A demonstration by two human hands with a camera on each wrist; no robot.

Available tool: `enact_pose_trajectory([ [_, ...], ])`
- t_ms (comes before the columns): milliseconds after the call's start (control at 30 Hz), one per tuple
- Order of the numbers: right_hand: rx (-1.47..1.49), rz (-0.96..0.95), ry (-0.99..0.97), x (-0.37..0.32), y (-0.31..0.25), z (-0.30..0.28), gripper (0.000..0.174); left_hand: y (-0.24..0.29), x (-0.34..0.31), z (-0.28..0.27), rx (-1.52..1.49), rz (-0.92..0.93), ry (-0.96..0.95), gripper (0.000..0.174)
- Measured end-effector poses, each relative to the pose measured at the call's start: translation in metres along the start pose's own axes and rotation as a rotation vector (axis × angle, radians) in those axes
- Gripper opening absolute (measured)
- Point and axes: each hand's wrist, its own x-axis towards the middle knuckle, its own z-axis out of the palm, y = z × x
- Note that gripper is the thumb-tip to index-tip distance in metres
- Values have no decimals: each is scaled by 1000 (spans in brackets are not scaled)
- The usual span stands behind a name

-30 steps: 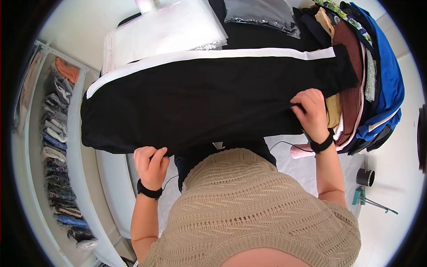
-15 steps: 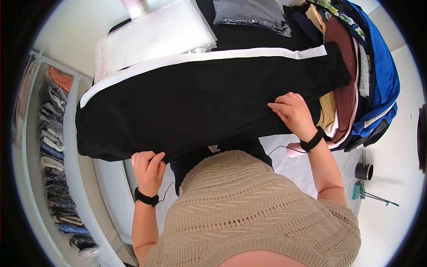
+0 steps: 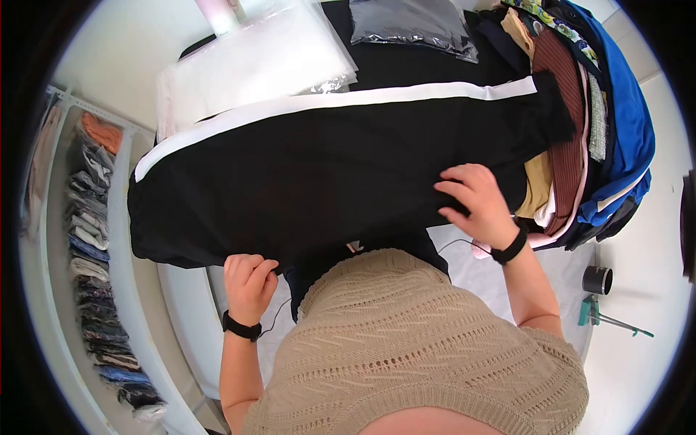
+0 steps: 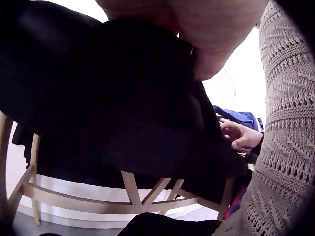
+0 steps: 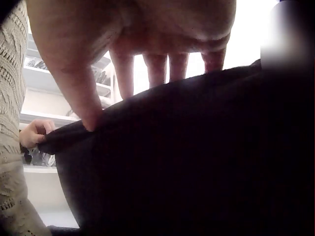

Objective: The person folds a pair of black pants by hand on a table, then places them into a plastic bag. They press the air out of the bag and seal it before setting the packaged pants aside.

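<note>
Black trousers (image 3: pixel 326 167) with a white side stripe lie lengthwise across the table in the head view, their near edge hanging toward the person. My left hand (image 3: pixel 249 285) pinches that near edge left of centre; in the left wrist view dark cloth (image 4: pixel 123 98) drapes down below the hand. Farther right, my right hand (image 3: pixel 478 205) rests on the trousers, fingers spread and thumb apart. The right wrist view shows its straight fingers (image 5: pixel 156 69) coming down onto the black fabric.
Clear plastic bags (image 3: pixel 246 76) are stacked behind the trousers, beside a grey item in plastic (image 3: pixel 413 29). Piled clothes (image 3: pixel 565 145) crowd the right end. A shelf of bagged garments (image 3: pixel 94 275) stands at left. Wooden legs (image 4: pixel 98 203) show under the cloth.
My right hand has slid left along the trousers, and its fingers have gone from gathered on the cloth to spread. The left hand keeps its pinch on the near edge.
</note>
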Motion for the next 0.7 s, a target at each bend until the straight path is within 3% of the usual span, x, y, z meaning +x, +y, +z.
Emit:
enact_pose_trajectory([
  [100,-22,49,-132,8,-12,13,54,0,-2,-2,-44,-19,45,28],
  [267,-59,45,-179,0,-9,17,56,-3,-7,0,-85,-55,-50,24],
  [333,23,63,-191,-1,-9,11,50,-7,-13,-3,-148,-135,-198,20],
  [400,212,65,-232,3,10,-17,40,-6,-10,-13,-176,-155,-169,20],
  [533,-93,328,242,17,65,-82,29,-26,-8,-32,49,-205,28,21],
  [600,-453,350,448,16,119,-98,38,-36,1,-36,163,-250,66,31],
  [700,-836,717,463,19,164,-100,56,-36,14,-31,204,-359,28,43],
])
